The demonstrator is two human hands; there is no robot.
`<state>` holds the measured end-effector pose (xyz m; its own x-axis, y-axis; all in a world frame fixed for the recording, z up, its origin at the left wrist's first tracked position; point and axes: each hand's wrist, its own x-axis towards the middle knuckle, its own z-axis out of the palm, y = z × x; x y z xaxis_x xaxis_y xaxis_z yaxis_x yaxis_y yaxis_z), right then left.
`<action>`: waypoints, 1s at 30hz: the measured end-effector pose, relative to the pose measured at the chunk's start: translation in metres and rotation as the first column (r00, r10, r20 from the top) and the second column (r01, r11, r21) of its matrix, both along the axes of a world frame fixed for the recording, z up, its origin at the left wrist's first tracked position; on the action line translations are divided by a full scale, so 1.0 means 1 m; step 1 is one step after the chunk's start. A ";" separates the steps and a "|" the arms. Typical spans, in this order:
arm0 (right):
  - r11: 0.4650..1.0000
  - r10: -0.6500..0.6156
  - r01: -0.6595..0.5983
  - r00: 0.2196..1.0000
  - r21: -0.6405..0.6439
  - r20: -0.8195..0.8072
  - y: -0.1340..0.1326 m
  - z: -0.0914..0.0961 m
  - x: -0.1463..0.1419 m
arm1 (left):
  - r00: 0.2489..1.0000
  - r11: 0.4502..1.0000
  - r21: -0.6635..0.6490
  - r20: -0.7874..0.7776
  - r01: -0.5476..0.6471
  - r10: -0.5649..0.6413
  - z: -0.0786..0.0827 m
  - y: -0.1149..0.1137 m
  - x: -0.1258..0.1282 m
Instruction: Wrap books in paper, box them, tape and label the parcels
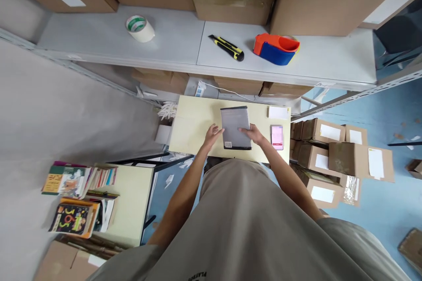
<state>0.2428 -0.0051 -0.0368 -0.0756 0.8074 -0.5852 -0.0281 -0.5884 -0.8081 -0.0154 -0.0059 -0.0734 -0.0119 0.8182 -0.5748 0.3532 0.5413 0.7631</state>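
A grey book [235, 127] with black strips along its top and bottom edges and a barcode label in its lower left corner is held over the pale yellow table [193, 118]. My right hand [252, 133] grips its right edge, thumb on the cover and the other fingers hidden beneath. At the book's left edge is my left hand [212, 136], its fingers loosely curved and apart, a fingertip at the edge. A phone [277, 136] with a pinkish lit screen lies right of the book, below a small white box [278, 112].
On the shelf [178, 35] above are a tape roll [140, 29], a utility knife [227, 47] and an orange-and-blue tape dispenser [276, 48]. Stacked books [70, 217] occupy a side table [130, 202] at left. Cardboard boxes [343, 158] stand on the right.
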 end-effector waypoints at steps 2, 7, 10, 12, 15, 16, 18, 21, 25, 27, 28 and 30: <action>0.997 0.040 -0.032 0.992 0.069 -0.119 0.003 0.027 0.016 | 0.994 0.997 0.074 0.111 0.003 -0.011 0.024 0.011 -0.008; 0.974 0.100 -0.035 0.953 0.223 -0.285 0.007 0.088 0.036 | 0.857 0.985 0.148 0.493 0.089 -0.152 0.091 0.025 -0.017; 0.967 0.097 -0.017 0.947 0.253 -0.306 0.004 0.105 0.035 | 0.844 0.994 0.096 0.528 0.058 -0.100 0.122 0.020 -0.010; 0.969 0.084 -0.007 0.949 0.247 -0.303 0.000 0.107 0.033 | 0.865 0.994 0.104 0.494 0.040 -0.087 0.138 0.014 -0.002; 0.971 0.054 0.022 0.948 0.236 -0.313 -0.005 0.101 0.029 | 0.880 0.987 0.159 0.464 0.030 -0.101 0.150 0.007 0.008; 0.971 0.047 0.032 0.946 0.237 -0.319 -0.007 0.097 0.029 | 0.879 0.985 0.173 0.465 0.031 -0.109 0.151 0.005 0.011; 0.970 0.032 0.046 0.950 0.239 -0.310 -0.009 0.086 0.027 | 0.878 0.982 0.187 0.463 0.037 -0.121 0.148 0.004 0.013; 0.968 -0.078 0.107 0.988 0.226 -0.133 -0.011 0.069 0.024 | 0.917 0.973 0.224 0.374 0.053 -0.136 0.134 0.004 0.016; 0.955 -0.201 0.172 0.974 0.241 0.101 -0.019 0.055 0.005 | 0.988 0.940 0.305 -0.024 0.150 -0.150 0.116 0.003 0.030; 0.965 -0.115 0.107 0.993 0.238 0.021 -0.025 0.053 -0.012 | 0.959 0.919 0.307 -0.213 0.246 -0.186 0.113 -0.003 0.046; 0.967 -0.075 0.078 0.997 0.242 -0.021 -0.029 0.053 -0.021 | 0.933 0.906 0.295 -0.285 0.304 -0.220 0.114 -0.008 0.055; 0.964 -0.069 0.074 0.997 0.256 -0.030 -0.034 0.053 -0.036 | 0.866 0.877 0.238 -0.399 0.416 -0.302 0.116 -0.020 0.073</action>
